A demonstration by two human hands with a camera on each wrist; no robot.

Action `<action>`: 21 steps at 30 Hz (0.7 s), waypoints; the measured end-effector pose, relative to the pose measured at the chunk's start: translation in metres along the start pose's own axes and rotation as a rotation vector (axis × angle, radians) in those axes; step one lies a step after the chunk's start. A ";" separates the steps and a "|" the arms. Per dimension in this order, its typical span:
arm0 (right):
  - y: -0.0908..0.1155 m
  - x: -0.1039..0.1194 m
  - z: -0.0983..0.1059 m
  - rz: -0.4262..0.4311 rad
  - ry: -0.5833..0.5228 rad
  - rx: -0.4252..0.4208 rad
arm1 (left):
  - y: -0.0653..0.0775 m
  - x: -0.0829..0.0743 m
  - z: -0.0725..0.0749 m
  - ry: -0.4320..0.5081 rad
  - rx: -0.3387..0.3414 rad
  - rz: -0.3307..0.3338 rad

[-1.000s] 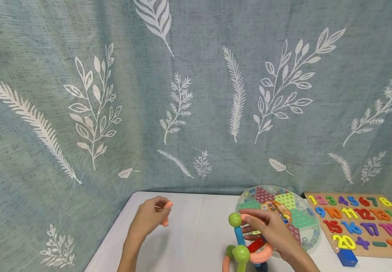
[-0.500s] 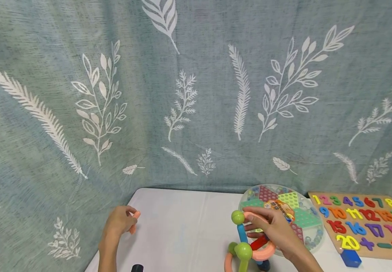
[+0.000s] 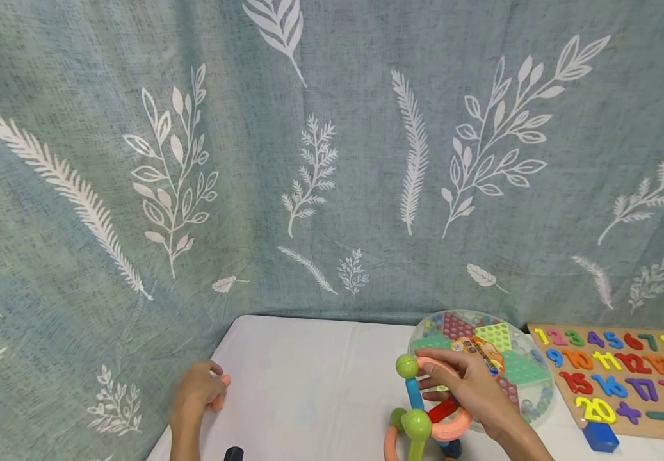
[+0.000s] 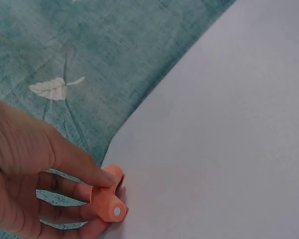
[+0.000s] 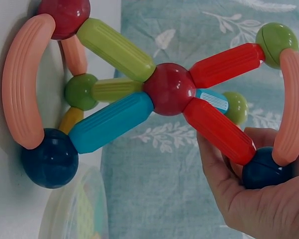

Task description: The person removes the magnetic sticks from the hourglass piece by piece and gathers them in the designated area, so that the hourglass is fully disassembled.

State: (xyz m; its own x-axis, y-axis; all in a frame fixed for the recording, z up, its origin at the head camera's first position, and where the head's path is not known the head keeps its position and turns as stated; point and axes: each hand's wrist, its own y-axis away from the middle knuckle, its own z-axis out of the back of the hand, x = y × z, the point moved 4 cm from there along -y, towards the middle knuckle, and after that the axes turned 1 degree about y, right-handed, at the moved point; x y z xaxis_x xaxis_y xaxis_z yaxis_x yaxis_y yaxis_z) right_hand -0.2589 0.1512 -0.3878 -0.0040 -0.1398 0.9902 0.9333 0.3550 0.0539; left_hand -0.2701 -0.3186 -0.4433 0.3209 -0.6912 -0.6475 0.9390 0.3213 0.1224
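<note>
Two hands, both occupied: your left hand (image 3: pixel 198 389) pinches an orange rod (image 4: pixel 108 204), its length running roughly away from you; well to its right, your right hand (image 3: pixel 474 389) grips the upper part of the upright stick-and-ball frame (image 5: pixel 169 89).

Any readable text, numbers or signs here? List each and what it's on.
Number board, top row: "1 2 3 4 5 6 7 8"
Second row: "9 10 11 12 13", next cut off
Third row: "15 16 17 18", next cut off
Bottom row: "20 + − ×"
Round game board: centre print too small to read
Rod toy: none visible
</note>
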 end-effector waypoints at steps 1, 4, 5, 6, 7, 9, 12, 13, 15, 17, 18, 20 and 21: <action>0.000 0.001 0.000 0.005 0.000 0.000 | 0.000 -0.001 0.000 0.000 0.000 0.000; 0.000 0.002 0.001 0.013 -0.002 0.004 | 0.000 -0.002 -0.001 -0.001 0.001 -0.002; 0.000 0.001 0.001 0.013 -0.002 0.006 | 0.000 -0.002 -0.001 -0.007 0.002 -0.001; 0.001 0.001 0.001 0.011 -0.004 0.011 | 0.001 -0.002 -0.001 -0.010 0.005 0.004; 0.001 0.001 0.001 0.008 -0.005 0.015 | 0.001 -0.002 -0.002 -0.015 0.007 0.009; 0.002 0.001 0.001 0.005 -0.004 0.017 | 0.002 -0.003 -0.002 -0.020 0.017 0.023; 0.003 0.001 0.003 0.010 0.003 0.009 | 0.003 -0.006 -0.003 -0.017 0.028 0.039; 0.003 0.002 0.003 0.012 0.007 0.006 | 0.003 -0.007 -0.002 -0.019 0.027 0.040; 0.003 0.002 0.003 0.012 0.008 0.004 | 0.004 -0.008 -0.002 -0.025 0.027 0.037; 0.003 0.001 0.004 0.008 0.007 0.005 | 0.005 -0.008 -0.002 -0.027 0.022 0.037; 0.003 0.001 0.004 0.005 0.005 0.006 | 0.005 -0.008 -0.002 -0.026 0.021 0.036; 0.003 0.000 0.003 0.001 0.003 0.008 | 0.006 -0.007 -0.001 -0.025 0.018 0.037; 0.002 0.000 0.003 0.002 0.004 0.007 | 0.006 -0.007 -0.001 -0.022 0.017 0.037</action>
State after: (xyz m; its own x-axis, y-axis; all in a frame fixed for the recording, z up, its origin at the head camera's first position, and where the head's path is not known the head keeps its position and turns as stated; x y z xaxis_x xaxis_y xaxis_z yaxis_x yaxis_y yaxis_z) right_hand -0.2578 0.1551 -0.3872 -0.0004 -0.1424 0.9898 0.9306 0.3621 0.0524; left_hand -0.2664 -0.3110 -0.4385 0.3577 -0.6930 -0.6260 0.9284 0.3360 0.1586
